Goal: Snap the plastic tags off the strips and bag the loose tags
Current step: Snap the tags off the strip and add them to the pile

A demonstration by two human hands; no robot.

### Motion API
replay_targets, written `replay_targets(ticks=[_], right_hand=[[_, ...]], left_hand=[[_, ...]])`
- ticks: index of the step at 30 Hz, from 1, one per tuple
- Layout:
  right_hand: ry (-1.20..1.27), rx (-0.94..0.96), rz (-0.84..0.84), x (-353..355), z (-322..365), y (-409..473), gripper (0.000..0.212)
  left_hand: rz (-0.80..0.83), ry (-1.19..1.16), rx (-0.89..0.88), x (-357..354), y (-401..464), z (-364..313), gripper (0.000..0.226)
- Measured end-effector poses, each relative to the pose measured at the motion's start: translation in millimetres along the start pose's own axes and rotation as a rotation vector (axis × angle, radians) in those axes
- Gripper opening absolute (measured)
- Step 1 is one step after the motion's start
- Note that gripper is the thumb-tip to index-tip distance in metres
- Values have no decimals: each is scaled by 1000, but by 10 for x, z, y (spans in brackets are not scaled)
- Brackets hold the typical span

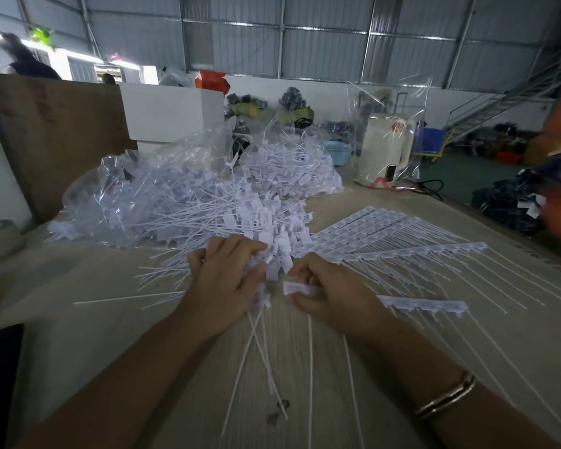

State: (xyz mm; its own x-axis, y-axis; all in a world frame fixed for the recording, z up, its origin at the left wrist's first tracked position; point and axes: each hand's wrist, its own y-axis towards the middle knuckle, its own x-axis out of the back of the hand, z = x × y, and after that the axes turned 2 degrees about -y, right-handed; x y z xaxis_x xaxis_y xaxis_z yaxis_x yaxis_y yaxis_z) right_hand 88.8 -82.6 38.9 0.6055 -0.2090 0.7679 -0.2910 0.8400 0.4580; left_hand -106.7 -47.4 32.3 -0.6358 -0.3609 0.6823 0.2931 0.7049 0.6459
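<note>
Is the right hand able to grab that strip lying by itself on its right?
Probably yes. The strip lies flat on the table beside the right hand, nothing between, but that hand already pinches a tag.

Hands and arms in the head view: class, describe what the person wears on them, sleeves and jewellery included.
Both forearms are bare, with no sleeves in view. The left hand has no glove or visible ring. The right hand is also ungloved; on that wrist sits a gold-coloured bangle with a ridged, layered look.
</note>
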Motion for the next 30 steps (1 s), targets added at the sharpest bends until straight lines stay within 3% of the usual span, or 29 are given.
replay_targets(ticks=[4, 7, 10, 14, 18, 22, 25, 28, 30], right_hand=[[103, 108, -10, -22, 79, 7, 27], [128, 11, 53, 122, 17, -8, 25], [-62, -77, 136, 237, -102, -19, 25], [-192, -12, 72, 181, -142, -20, 12], [67, -51, 108, 177, -136, -3, 11], [323, -144, 80, 220, -78, -24, 22], [366, -161, 98, 225, -35, -44, 30], [490, -193, 66, 230, -18, -48, 27], [544, -231, -55, 354, -117, -51, 24]], left_hand=[[120, -170, -45, -111, -12, -169, 51], [109, -143, 0, -130, -2, -169, 38], [126, -150, 58, -96, -17, -129, 25], [171, -163, -3, -87, -17, -102, 25], [112, -141, -158, -29, 20, -15, 44], [77, -77, -256, -30, 42, 14, 38], [66, -68, -279, -39, 44, 1, 35], [37, -150, -275, -9, 39, 41, 26], [-9, -295, -223, 66, 31, 147, 18]])
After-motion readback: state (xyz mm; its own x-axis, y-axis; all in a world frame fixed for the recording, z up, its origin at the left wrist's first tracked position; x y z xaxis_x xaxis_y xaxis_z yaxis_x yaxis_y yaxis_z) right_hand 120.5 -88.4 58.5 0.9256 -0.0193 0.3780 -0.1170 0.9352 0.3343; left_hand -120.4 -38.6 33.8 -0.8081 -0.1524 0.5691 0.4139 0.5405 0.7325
